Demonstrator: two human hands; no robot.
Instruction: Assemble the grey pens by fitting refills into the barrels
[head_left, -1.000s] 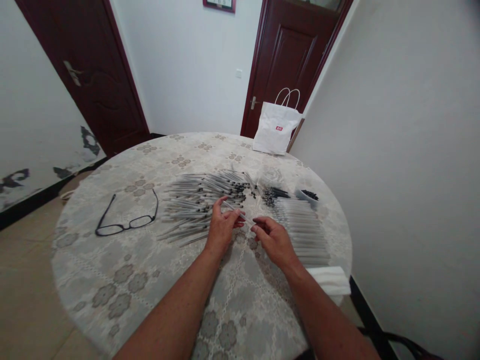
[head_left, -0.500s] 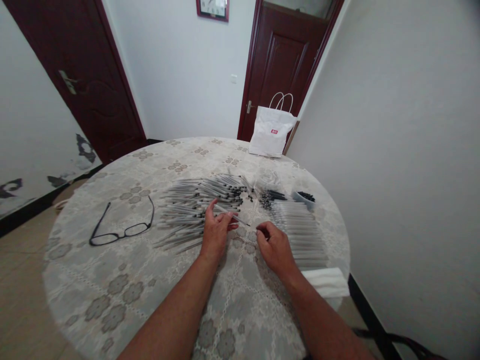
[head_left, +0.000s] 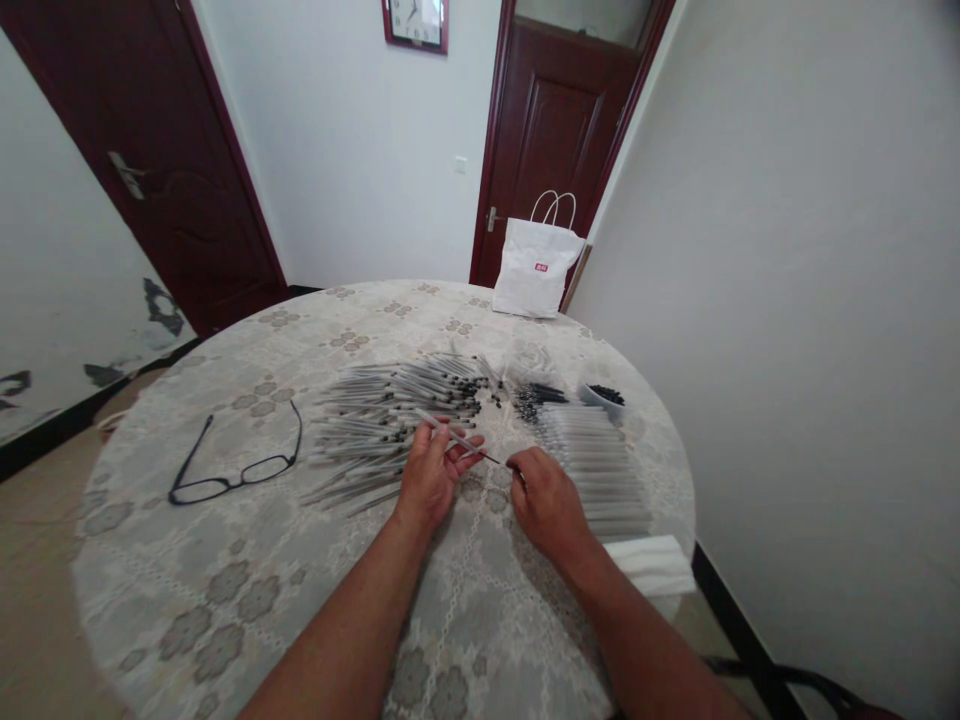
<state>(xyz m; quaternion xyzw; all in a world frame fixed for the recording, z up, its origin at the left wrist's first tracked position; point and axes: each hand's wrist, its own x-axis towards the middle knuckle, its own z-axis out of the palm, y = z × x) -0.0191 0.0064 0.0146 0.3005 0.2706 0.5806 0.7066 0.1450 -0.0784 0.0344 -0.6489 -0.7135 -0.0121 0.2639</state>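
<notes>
here, left fingers (head_left: 435,448) pinch a grey stick (head_left: 454,434) (slim); right fingers (head_left: 530,462) curl, hold unclear

Table (head_left: 150,560) covering: pale grey with brown-grey flowers and whitish chain-like lines. Held tube (head_left: 459,438): pale grey, dark at one end. Loose tubes (head_left: 382,380): grey, dark-ended. Aligned tubes (head_left: 604,470): translucent whitish. Bowl contents (head_left: 604,393): black. Glasses (head_left: 235,485): black frame. Bag (head_left: 534,285): white, red label. Doors (head_left: 555,125): dark red-brown. Clock (head_left: 416,22): red frame, white dial.

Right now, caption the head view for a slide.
Left hand holds a slender stick, dark tip toward the right hand, beside heaped sticks on patterned cloth.
</notes>
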